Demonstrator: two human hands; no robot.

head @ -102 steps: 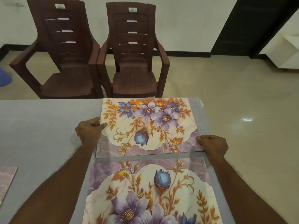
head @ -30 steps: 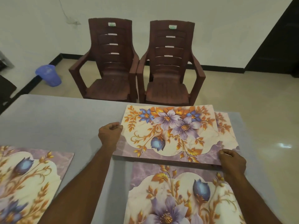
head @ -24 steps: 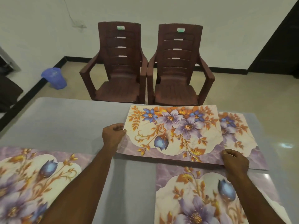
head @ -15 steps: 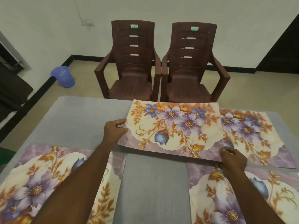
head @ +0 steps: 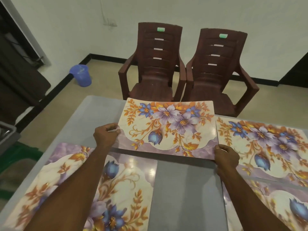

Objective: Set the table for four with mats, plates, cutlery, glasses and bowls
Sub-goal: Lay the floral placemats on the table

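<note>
Squarely between left grip (head: 105, 135) and right grip (head: 225, 155): floral mat (head: 168, 127).

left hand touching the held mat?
Touching. Head view: left hand pinches the held mat's left edge, thumb on top.

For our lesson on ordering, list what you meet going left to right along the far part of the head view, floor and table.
Blue bucket → left chair → held mat → right chair → far right mat.

glossy floral mat (head: 166, 129); matt, perhaps cloth, table (head: 186, 189)
</note>
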